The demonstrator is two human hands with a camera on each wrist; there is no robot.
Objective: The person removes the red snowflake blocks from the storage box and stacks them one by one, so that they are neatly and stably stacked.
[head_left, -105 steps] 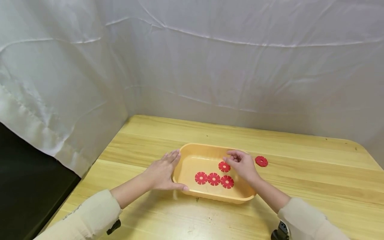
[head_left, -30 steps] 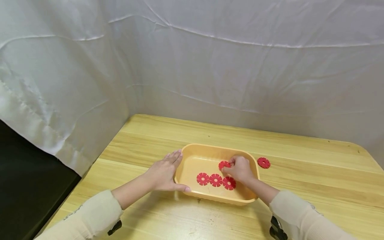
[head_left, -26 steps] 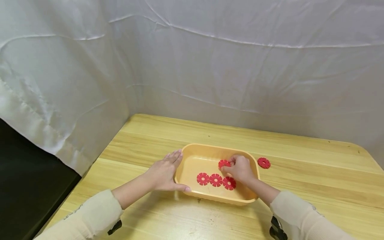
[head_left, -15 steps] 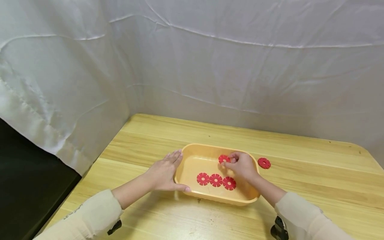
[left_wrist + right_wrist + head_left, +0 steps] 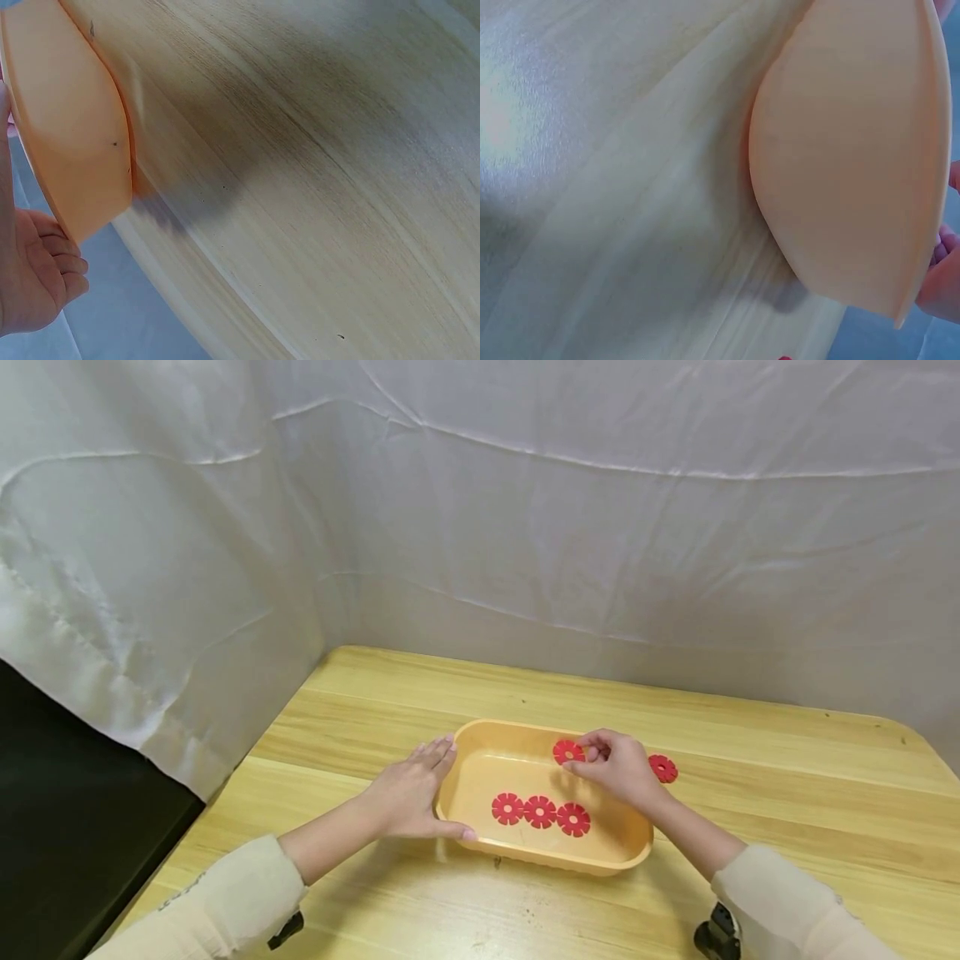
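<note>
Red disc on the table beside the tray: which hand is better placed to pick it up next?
Neither is free: the right hand, nearest the disc, pinches another; the left hand steadies the tray.

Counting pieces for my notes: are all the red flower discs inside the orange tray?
No: one red disc lies on the table outside the tray.

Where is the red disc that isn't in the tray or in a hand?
In the head view, the loose red disc lies on the table, just beyond the tray's right end, behind the right hand.
</note>
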